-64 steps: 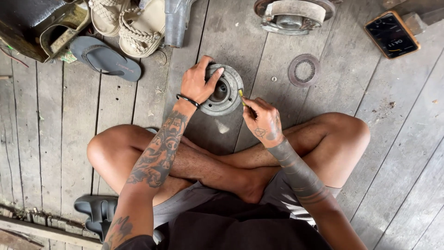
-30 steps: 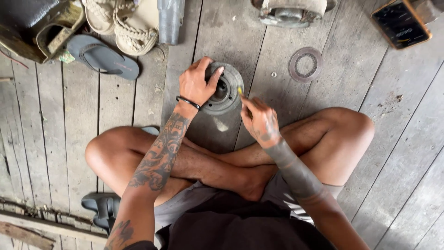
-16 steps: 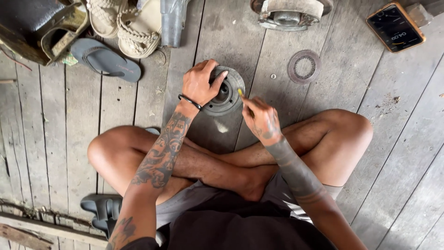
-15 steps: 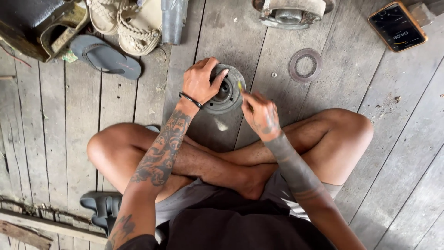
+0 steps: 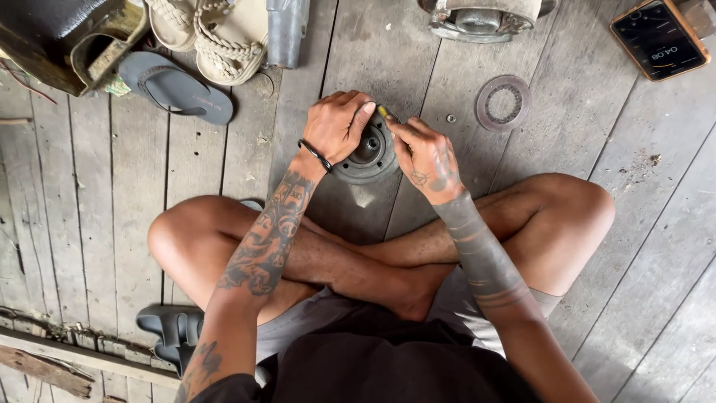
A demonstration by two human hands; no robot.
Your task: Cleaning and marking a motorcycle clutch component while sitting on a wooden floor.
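Seated cross-legged on a plank floor (image 5: 582, 134), left hand (image 5: 337, 127) grips a round hub (image 5: 369, 153); right hand (image 5: 426, 153) fingers pinch a yellow-tipped tool (image 5: 383, 113).

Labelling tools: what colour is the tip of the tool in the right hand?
Yellow tool tip, poking above the right hand; head view, the only one.

Both forearms carry dark tattoos; the left hand (image 5: 337, 127) wears a black wristband (image 5: 316, 155), with grey shorts (image 5: 298, 328) at lower centre.
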